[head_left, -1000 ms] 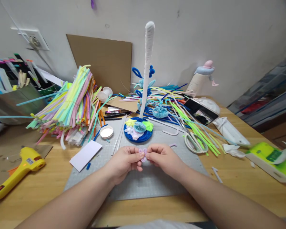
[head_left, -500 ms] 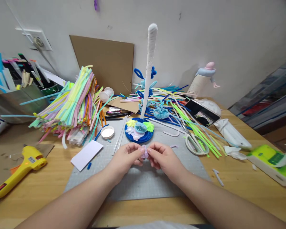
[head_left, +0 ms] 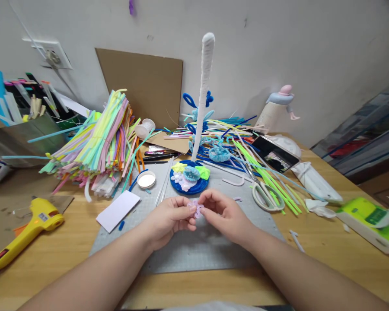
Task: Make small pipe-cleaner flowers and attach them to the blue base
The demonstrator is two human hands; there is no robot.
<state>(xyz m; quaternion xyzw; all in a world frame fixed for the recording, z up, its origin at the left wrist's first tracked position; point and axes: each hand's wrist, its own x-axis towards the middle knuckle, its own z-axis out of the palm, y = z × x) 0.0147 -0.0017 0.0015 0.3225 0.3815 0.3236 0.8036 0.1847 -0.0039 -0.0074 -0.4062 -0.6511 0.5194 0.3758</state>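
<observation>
Between my two hands is a small pale-purple pipe-cleaner flower (head_left: pixel 197 209), partly covered by fingertips. My left hand (head_left: pixel 171 216) pinches its left side between thumb and forefinger, the other fingers curled below. On the right side, my right hand (head_left: pixel 225 216) grips a petal with thumb and forefinger. Just beyond the hands stands a round blue fuzzy base (head_left: pixel 175 188) bearing yellow, white, light-blue and green pipe-cleaner pieces. A tall white wrapped stick (head_left: pixel 205 73) rises from behind it, with blue loops and flowers near its lower part.
A grey cutting mat (head_left: pixel 194 255) lies under my hands. Scissors (head_left: pixel 267 196), green pipe cleaners (head_left: pixel 282 194) and a phone (head_left: pixel 275 153) are at right. Leftward are a white card (head_left: pixel 118 211), a yellow glue gun (head_left: pixel 35 224) and a big pipe-cleaner bundle (head_left: pixel 97 142).
The purple flower has turned so its petals face me more. My right fingers have shifted their grip on it, with the forefinger lifted higher; both hands stay in nearly the same place.
</observation>
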